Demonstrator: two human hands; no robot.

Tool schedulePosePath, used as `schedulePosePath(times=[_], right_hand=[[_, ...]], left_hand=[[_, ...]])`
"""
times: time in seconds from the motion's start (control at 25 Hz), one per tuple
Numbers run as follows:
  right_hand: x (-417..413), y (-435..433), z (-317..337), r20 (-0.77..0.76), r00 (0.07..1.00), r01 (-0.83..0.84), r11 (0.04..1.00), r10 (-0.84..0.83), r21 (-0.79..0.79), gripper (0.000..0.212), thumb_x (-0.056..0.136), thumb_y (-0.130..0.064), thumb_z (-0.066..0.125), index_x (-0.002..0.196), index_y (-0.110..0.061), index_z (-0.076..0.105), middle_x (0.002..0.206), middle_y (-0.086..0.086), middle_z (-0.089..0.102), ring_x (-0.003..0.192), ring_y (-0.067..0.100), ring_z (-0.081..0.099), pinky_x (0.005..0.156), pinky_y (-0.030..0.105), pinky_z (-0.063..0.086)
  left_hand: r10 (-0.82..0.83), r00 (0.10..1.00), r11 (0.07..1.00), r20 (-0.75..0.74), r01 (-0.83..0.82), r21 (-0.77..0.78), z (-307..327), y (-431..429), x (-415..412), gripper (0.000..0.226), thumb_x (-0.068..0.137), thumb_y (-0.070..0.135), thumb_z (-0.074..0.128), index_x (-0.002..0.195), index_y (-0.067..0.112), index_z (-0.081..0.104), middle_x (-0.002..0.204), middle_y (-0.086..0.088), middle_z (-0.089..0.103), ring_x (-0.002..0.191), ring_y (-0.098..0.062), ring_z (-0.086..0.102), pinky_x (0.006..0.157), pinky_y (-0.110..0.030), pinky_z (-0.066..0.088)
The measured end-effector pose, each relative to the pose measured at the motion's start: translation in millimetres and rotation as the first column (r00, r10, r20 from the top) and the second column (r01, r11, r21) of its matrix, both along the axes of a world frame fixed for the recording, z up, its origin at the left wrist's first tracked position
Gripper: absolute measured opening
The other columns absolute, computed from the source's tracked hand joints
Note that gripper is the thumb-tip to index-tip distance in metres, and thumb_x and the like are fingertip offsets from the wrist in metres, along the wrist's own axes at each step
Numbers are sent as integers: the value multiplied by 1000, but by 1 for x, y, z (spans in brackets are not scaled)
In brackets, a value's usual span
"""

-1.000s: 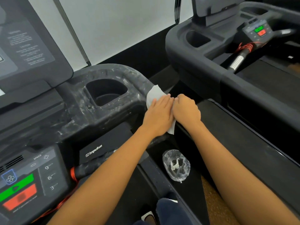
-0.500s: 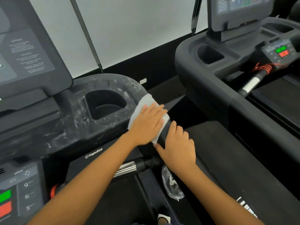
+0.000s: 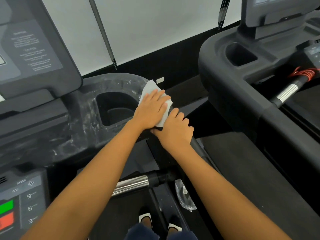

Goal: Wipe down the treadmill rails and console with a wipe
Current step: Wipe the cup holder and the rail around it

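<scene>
The speed keypad point(image 3: 26, 201) carries the word SPEED in white, with a plus sign just right of it and a minus sign just below. Under these, the numbers 9, 6 and 3 run down the keypad, each followed by a small label too tiny to read. Well above the keypad, the grey notice panel point(image 3: 29, 49) holds white printed paragraphs, blurred beyond reading.

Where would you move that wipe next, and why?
Probably slide the left hand and wipe leftward around the cup holder: white streaks cover the console there, while the right hand grips the rail.
</scene>
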State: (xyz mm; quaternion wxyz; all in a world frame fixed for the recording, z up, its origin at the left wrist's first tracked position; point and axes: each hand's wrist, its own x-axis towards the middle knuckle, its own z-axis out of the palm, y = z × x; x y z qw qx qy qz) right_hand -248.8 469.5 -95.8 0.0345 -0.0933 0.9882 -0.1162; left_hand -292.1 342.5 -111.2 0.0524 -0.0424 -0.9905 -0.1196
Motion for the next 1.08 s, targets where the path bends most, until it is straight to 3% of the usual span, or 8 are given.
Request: schedulePosePath(times=[0.2,0.32,0.4,0.56,0.68,0.76,0.92,1.08], right_hand=[[-11,-10,2,49,998,-26,1000,25,12,125,65,-73,67,149,-2,8,145,17,34,126,34,43,94,47,43],[-19,-16,2,-19,995,-100,995,100,7,133,55,-83,65,147,-1,16,136,16,43,116,30,51,88,44,47],[-19,-11,1,-78,987,-143,990,143,2,132,56,-91,51,146,-1,18,131,15,47,109,28,54,81,41,48],[-19,-3,-1,-64,986,-160,985,156,-65,101,85,-78,26,151,-4,9,146,17,35,122,32,47,91,43,45],[-19,-6,-1,-70,989,-136,989,133,-51,79,97,-59,26,152,-5,8,148,16,33,124,32,45,92,44,45],[-17,-8,-2,-84,990,-117,993,115,-19,74,99,-52,30,151,-2,11,145,17,37,120,32,49,86,42,47],[-15,-11,-4,-109,990,-92,996,93,15,75,96,-50,38,149,0,19,138,17,45,110,30,57,78,41,50],[-17,-9,-2,-64,991,-118,993,118,7,75,98,-51,31,151,-2,9,146,16,36,119,30,50,85,40,47]], left_hand=[[176,984,984,29,-175,-35,2,-12,-19,49,103,32,24,150,20,20,160,-6,12,147,-25,4,118,-45,6],[-118,993,973,15,119,-197,-9,-12,1,55,100,40,19,152,21,18,160,-4,11,148,-25,1,119,-49,8],[-175,984,975,38,178,-136,-7,-25,0,56,98,42,10,150,24,21,159,-1,14,147,-21,4,120,-44,4],[23,1000,996,20,-21,-89,3,-52,-36,49,99,37,16,146,29,25,157,0,20,146,-20,11,118,-48,12],[199,978,979,67,-194,-68,8,-61,-53,46,102,30,21,148,23,25,157,-4,20,146,-23,10,118,-48,9],[156,987,983,46,-151,-104,7,-43,-42,48,102,31,22,149,21,23,157,-6,17,146,-24,10,117,-48,9],[-91,995,988,43,96,-123,4,-28,-15,48,102,32,21,150,25,21,159,0,13,147,-19,5,118,-42,2],[107,994,988,36,-102,-115,8,-64,-39,51,102,33,17,152,21,13,160,-3,11,147,-19,7,119,-43,7]])
